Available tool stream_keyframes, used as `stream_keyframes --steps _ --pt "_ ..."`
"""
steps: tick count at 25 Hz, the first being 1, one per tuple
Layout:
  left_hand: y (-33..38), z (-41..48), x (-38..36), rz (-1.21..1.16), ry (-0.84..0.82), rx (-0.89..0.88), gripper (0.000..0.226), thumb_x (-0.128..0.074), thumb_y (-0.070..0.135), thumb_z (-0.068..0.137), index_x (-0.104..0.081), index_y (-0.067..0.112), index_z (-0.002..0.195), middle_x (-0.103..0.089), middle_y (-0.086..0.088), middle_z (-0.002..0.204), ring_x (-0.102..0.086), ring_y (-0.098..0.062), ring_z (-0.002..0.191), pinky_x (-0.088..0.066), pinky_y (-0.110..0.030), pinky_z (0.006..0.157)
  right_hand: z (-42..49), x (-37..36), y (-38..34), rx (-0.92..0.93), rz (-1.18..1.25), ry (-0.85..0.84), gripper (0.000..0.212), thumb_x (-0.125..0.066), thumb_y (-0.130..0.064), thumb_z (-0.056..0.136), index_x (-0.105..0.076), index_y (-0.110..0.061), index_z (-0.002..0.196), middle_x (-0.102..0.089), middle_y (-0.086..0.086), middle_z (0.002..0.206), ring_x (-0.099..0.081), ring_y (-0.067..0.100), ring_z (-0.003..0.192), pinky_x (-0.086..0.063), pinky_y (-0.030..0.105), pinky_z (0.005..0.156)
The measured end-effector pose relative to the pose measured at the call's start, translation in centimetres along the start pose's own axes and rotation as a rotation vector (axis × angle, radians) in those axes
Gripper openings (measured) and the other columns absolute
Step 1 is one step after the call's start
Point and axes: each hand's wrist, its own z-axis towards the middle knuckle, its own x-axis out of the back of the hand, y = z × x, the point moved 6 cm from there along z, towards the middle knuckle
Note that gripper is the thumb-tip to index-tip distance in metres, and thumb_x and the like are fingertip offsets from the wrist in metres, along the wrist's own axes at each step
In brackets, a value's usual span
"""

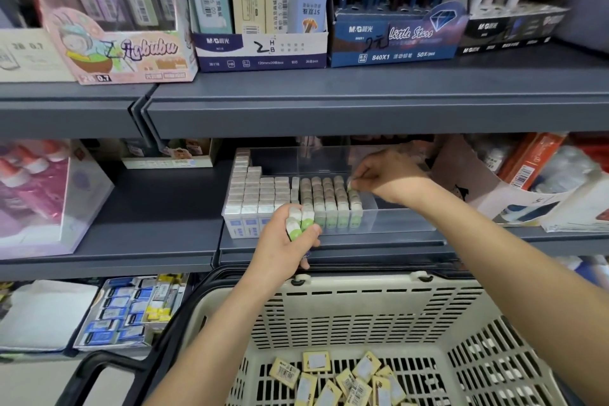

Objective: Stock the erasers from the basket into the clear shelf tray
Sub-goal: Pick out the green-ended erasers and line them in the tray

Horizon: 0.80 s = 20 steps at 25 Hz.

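Note:
A clear shelf tray (395, 217) sits on the middle shelf. Its left half holds rows of white erasers (253, 194), and rows of green-and-white erasers (329, 198) stand in the middle. My left hand (283, 244) grips a bunch of green-and-white erasers (298, 222) just in front of the tray. My right hand (385, 175) reaches into the tray and pinches one green eraser (352, 184) at the right end of the green rows. Below, a cream basket (362, 313) holds several yellow erasers (346, 379) on its floor.
The tray's right part holds nothing. Pencil-lead display boxes (260, 49) line the upper shelf. A purple boxed product (36, 194) stands left of the tray, packets (534, 181) to its right. A box of blue erasers (128, 310) lies on the lower shelf. The basket's black handle (99, 369) sticks out left.

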Motion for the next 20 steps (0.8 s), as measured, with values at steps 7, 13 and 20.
stream_keyframes --steps 7,13,20 --pt "0.1 -0.2 0.0 0.002 0.000 0.019 0.009 -0.061 0.013 0.089 -0.054 0.016 0.094 -0.068 -0.007 0.083 -0.065 -0.006 0.071 -0.045 -0.024 0.045 0.1 -1.0 -0.6 0.034 -0.248 -0.090 0.023 -0.047 -0.024 0.092 -0.068 -0.023 0.102 -0.063 0.001 0.117 -0.057 0.024 0.102 -0.048 0.034 0.088" --pt "0.3 -0.4 -0.1 -0.019 -0.018 0.020 0.007 -0.062 0.011 0.088 -0.058 0.011 0.094 -0.072 -0.006 0.084 -0.066 -0.008 0.071 -0.041 -0.024 0.042 -4.6 -1.5 -5.7 0.258 0.059 0.009 0.022 -0.057 -0.044 0.086 -0.070 -0.031 0.098 -0.067 -0.014 0.088 -0.059 0.006 0.080 -0.049 0.026 0.075" --pt "0.6 -0.5 0.3 -0.195 0.015 0.013 0.011 -0.061 0.014 0.088 -0.058 0.010 0.097 -0.069 -0.008 0.095 -0.070 -0.013 0.088 -0.056 -0.025 0.055 -5.0 0.5 -3.4 0.178 0.355 0.038 0.015 -0.065 -0.024 0.084 -0.066 -0.036 0.076 -0.072 -0.006 0.083 -0.064 0.008 0.072 -0.052 0.026 0.074"
